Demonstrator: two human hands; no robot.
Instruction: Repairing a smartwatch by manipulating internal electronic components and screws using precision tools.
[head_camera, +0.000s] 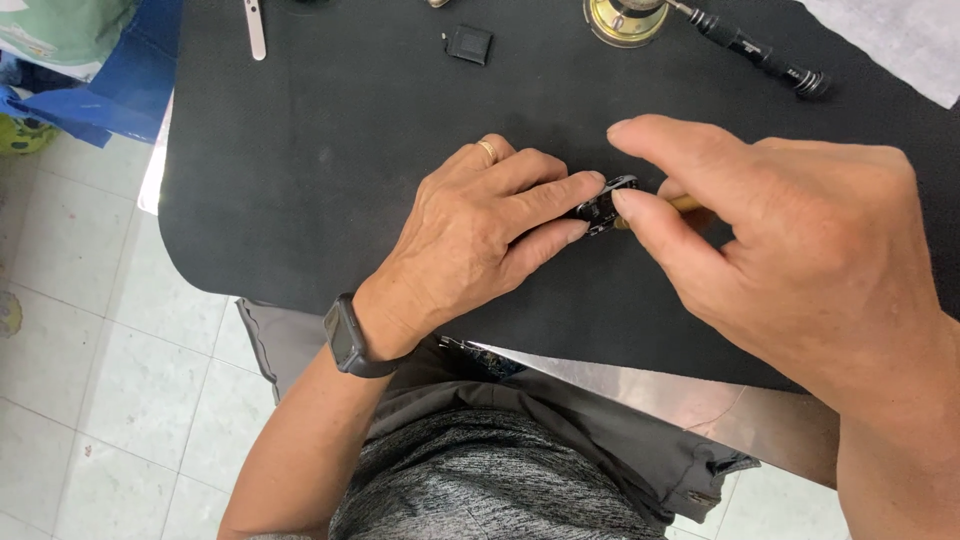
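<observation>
Small black part (603, 208): mid-mat (300, 180), toward near edge, long axis left-right. Left hand (480, 235): fingertips pinching part from left. Right hand (790, 250): thumb and forefinger pinching yellowish tool (686, 204), tip at part's right end. Both hands touching part.

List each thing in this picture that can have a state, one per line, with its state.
Left hand: fingers pinching the small black part.
Small black part: held just above the black mat.
Right hand: gripping a yellowish tool, tip at the part.
Yellowish tool: mostly hidden by fingers.
Screwdriver: lying loose.
Black square piece: lying flat.
Black mat: spread flat.
</observation>
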